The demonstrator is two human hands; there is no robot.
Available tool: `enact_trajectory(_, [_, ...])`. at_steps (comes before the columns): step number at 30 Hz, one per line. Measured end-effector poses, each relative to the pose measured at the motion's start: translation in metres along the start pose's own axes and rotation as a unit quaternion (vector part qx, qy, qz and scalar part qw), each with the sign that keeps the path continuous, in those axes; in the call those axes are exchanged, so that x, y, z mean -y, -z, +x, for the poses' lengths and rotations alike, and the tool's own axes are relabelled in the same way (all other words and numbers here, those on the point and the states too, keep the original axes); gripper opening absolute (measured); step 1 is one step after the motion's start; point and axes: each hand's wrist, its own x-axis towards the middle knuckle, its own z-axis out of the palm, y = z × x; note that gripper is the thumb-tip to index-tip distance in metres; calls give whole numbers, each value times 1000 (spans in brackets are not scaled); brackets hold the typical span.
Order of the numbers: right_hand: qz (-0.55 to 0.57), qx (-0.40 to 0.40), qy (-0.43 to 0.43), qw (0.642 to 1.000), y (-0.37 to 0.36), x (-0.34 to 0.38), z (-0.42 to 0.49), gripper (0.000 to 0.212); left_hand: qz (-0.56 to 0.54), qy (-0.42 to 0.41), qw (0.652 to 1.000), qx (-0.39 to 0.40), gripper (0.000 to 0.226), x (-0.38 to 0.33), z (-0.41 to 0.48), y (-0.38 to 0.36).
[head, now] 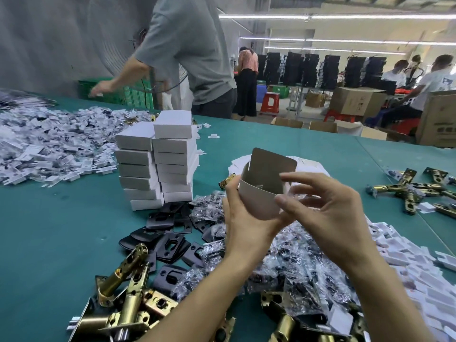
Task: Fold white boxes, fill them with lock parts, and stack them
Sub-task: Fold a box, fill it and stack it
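As the grip stands: left grip [243, 218] clasps the box [261, 193]; right grip [325, 208] curls at its side, pinch unclear.
Box: held above the surface's [49, 230] near edge, flap up, unclosed.
Done: stack [158, 164] of closed boxes, mid-surface.
To do: latches [123, 299], plates [167, 240], bagged parts [291, 267] unpacked.
Room: workshop, other workers [192, 58], cartons [355, 99] beyond the far edge.

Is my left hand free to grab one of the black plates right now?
Probably not: the left hand holds the half-folded box. The black plates lie uncovered beside it, so only the box hinders.
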Motion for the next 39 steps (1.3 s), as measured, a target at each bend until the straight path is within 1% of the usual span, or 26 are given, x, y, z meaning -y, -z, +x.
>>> enact_trajectory(2, [49, 28, -32, 998, -5, -8, -2, 36, 8, -5, 1000, 12, 103, 0, -1, -1])
enact_trajectory(4, [77, 37, -50, 995, -7, -17, -3, 34, 21, -5, 999, 45, 105, 1, -2, 0])
enact_trajectory(6, [80, 34, -55, 995, -3, -24, -3, 29, 31, -14, 995, 89, 100, 1, -3, 1])
enact_trajectory(8, [78, 40, -60, 994, 5, -31, -2, 28, 66, -41, 991, 111, 87, 1, -2, 2])
enact_trajectory(12, [36, 101, -78, 991, 18, -41, -1, 29, 140, -90, 981, 104, 66, 3, 3, 5])
enact_trajectory(15, [62, 137, -97, 984, 21, -44, -2, 31, 145, -112, 977, 107, 53, 3, 4, 6])
enact_trajectory(17, [66, 152, -102, 981, 21, -46, -1, 31, 153, -132, 973, 113, 39, 4, 4, 5])
enact_trajectory(19, [74, 157, -115, 978, 21, -47, -1, 30, 158, -145, 971, 109, 22, 6, 4, 3])
enact_trajectory(21, [87, 138, -122, 979, 21, -47, -2, 28, 156, -141, 972, 108, 14, 7, 4, 2])
enact_trajectory(23, [117, 82, -102, 984, 19, -43, -3, 28, 141, -127, 975, 113, 13, 7, 5, 3])
enact_trajectory(24, [149, 51, -90, 983, 18, -40, -3, 28, 129, -116, 978, 116, 14, 6, 5, 3])
enact_trajectory(26, [215, 13, -77, 974, 17, -35, -1, 27, 99, -89, 984, 121, 17, 4, 6, 5])
enact_trajectory(27, [224, 8, -75, 972, 15, -33, -1, 26, 77, -74, 986, 126, 20, 3, 6, 5])
enact_trajectory(29, [201, 14, -69, 977, 13, -33, -1, 21, 33, -53, 989, 136, 28, 2, 4, 4])
enact_trajectory(32, [202, 21, -89, 975, 11, -37, -2, 18, 2, -51, 991, 120, 36, 2, 2, 3])
enact_trajectory(36, [216, 33, -108, 970, 15, -41, -2, 22, -41, -46, 993, 98, 40, 4, 3, 2])
enact_trajectory(39, [193, 36, -112, 974, 14, -41, -3, 25, -58, -33, 994, 91, 41, 5, 6, 3])
